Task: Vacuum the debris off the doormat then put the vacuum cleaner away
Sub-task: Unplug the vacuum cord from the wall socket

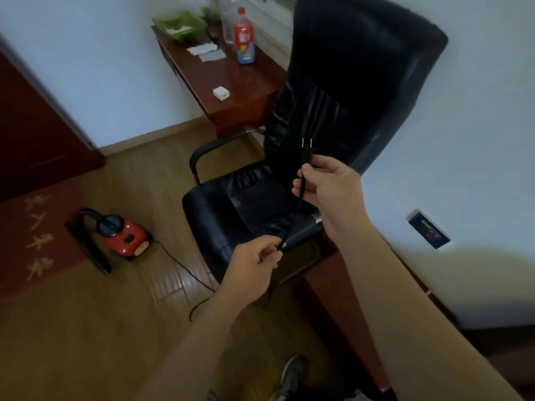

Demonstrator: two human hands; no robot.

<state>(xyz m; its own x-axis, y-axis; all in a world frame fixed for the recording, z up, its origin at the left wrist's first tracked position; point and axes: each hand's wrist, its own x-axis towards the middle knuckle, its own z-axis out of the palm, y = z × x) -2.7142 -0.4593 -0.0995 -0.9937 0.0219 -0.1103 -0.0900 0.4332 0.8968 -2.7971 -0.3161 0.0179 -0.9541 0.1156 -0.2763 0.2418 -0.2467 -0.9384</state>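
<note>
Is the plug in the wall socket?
No, the right hand holds the plug in the air, prongs bare, away from the socket.

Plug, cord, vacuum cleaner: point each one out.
plug [306, 153], head view, on its black body just below the prongs.
cord [302, 188], head view, on the stretch just under the plug.
vacuum cleaner [124, 237], head view, on its red body.

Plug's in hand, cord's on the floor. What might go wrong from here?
1. The cord loops over the floor near the shoe; a step could catch it and jerk the vacuum cleaner.
2. Between left hand and right hand it hangs close to the chair and may snag there.
</note>
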